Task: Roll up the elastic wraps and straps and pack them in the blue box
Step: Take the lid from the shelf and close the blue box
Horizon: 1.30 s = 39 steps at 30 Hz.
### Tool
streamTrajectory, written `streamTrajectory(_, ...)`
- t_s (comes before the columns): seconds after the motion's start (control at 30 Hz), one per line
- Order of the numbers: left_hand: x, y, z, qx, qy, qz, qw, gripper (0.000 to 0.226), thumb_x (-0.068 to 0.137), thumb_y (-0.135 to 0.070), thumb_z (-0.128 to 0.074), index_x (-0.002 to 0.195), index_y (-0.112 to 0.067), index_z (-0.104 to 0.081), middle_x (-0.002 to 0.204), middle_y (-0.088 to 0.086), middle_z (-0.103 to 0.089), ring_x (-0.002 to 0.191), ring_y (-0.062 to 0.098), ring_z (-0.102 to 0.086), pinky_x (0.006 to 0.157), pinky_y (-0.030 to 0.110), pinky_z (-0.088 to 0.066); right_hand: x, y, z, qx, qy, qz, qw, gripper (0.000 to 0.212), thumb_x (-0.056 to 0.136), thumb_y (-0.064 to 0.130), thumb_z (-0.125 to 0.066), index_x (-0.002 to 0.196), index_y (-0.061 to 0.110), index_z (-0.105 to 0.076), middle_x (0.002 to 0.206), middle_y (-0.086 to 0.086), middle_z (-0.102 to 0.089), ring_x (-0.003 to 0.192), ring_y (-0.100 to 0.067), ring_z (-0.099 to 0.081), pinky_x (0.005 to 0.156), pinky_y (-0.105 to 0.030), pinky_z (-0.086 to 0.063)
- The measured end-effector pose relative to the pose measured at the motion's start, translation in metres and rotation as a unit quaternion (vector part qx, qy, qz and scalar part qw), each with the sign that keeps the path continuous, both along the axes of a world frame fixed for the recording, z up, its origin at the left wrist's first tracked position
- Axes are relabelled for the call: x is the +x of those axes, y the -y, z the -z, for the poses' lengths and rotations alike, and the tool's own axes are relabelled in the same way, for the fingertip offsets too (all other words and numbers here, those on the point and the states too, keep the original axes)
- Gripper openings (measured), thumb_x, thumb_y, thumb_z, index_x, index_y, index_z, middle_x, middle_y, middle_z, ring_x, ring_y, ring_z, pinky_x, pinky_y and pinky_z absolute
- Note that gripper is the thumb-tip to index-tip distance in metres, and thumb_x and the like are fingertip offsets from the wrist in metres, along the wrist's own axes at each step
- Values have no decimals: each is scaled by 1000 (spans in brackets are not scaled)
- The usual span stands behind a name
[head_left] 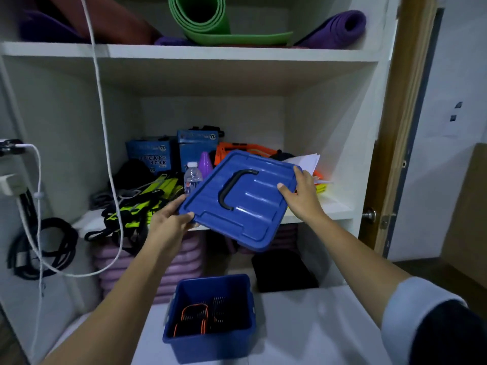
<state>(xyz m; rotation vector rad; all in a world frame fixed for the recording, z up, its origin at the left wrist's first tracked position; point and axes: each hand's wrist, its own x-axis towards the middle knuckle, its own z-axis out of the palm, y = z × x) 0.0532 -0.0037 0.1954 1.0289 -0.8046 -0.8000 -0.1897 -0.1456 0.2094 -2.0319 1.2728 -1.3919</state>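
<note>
I stand before a white cupboard of open shelves, a wooden door frame (395,127) to its right. On the top shelf lie a rolled green mat (208,19) and a rolled purple mat (340,27). A white cable (105,127) hangs down the left side.

My two hands hold the blue lid (245,206) in the air before the middle shelf (329,206), tilted, its black handle (234,188) facing me. My left hand (168,219) grips the lid's near left corner, thumb on top and fingers curled beneath. My right hand (300,196) grips the far right edge, thumb pressed on the top face.

The blue box (210,335) stands open on the white surface (303,325) below the lid and nearer to me, between my forearms and well apart from both hands. Inside it lie rolled black straps with orange edging (200,317), side by side on the bottom.

On the middle shelf, behind my left hand, is a tangled heap of yellow and black straps (137,206), some of it hanging over the shelf's front edge. Just behind the lid stand a small water bottle (193,177) and a purple cone (205,162), with two blue cartons (150,154) at the back. Some white papers (308,160) lie beyond my right hand. Under the shelf is a stack of pink pads (179,264)
</note>
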Motion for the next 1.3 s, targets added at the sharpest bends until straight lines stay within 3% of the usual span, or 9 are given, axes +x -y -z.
streamTrajectory(0.17, 26, -9, 44, 73, 42, 15, 996, 49, 86, 17, -45, 132, -1, -45, 109, 12, -63, 86, 16, -65, 63, 21, -56, 1, 9, 53, 81, -86, 22, 993, 66, 88, 33, -61, 142, 7, -34, 143, -16, -39, 133, -33, -34, 110, -38, -28)
streamTrajectory(0.27, 38, -10, 67, 109, 57, 16, 992, 48, 86, 18, -44, 131, 0, -47, 98, 8, -66, 76, 11, -67, 61, 18, -55, 4, 7, 81, 138, -121, -17, 983, 53, 88, 26, -62, 136, 7, -46, 137, -15, -50, 125, -30, -47, 106, -33, -34)
streamTrajectory(0.33, 47, -10, 83, 124, 53, 3, 991, 45, 87, 16, -45, 128, -3, -49, 101, 12, -64, 74, 12, -67, 57, 18, -54, 5, 2, 98, 161, -127, -19, 979, 44, 90, 21, -60, 131, 7, -53, 131, -13, -56, 121, -27, -52, 101, -29, -36)
streamTrajectory(0.43, 63, -5, 110, 132, 9, -58, 990, 35, 89, 8, -51, 123, 0, -49, 101, 15, -63, 80, 18, -63, 59, 19, -54, 8, -9, 123, 209, -120, -21, 970, 32, 89, 19, -63, 118, 7, -64, 114, -13, -67, 108, -23, -60, 88, -20, -39)
streamTrajectory(0.57, 81, 8, 145, 183, 0, -103, 978, 32, 87, -3, -60, 118, 6, -55, 105, 19, -65, 86, 24, -64, 77, 33, -51, 24, -27, 158, 259, -64, -8, 964, 25, 86, 15, -67, 107, 3, -68, 101, -15, -69, 99, -25, -62, 86, -25, -43)
streamTrajectory(0.7, 93, 16, 168, 218, 33, -109, 969, 31, 83, -6, -66, 112, 3, -62, 107, 15, -67, 96, 28, -63, 82, 34, -49, 48, -40, 189, 278, -26, 22, 960, 26, 84, 12, -69, 107, 0, -66, 87, -8, -61, 89, -23, -60, 84, -27, -46)
streamTrajectory(0.83, 111, 30, 189, 252, 90, -49, 962, 41, 80, -5, -68, 120, -2, -59, 114, 14, -65, 99, 28, -63, 84, 39, -53, 68, -42, 218, 303, -25, 55, 951, 27, 81, 12, -71, 106, 2, -67, 87, -10, -66, 85, -19, -59, 83, -29, -48)
streamTrajectory(1.0, 119, 43, 211, 273, 100, -7, 957, 49, 84, 5, -60, 130, -7, -48, 117, 9, -56, 99, 25, -55, 84, 35, -45, 88, -45, 248, 313, -51, 89, 944, 26, 80, 12, -70, 106, 5, -68, 99, -13, -69, 92, -25, -63, 77, -24, -44)
streamTrajectory(1.3, 132, 70, 242, 319, 124, 58, 938, 51, 83, 8, -55, 128, -13, -45, 116, 7, -52, 99, 24, -52, 83, 34, -42, 99, -31, 283, 342, -97, 114, 928, 32, 84, 11, -67, 115, 6, -64, 96, -8, -66, 85, -17, -58, 72, -16, -39)
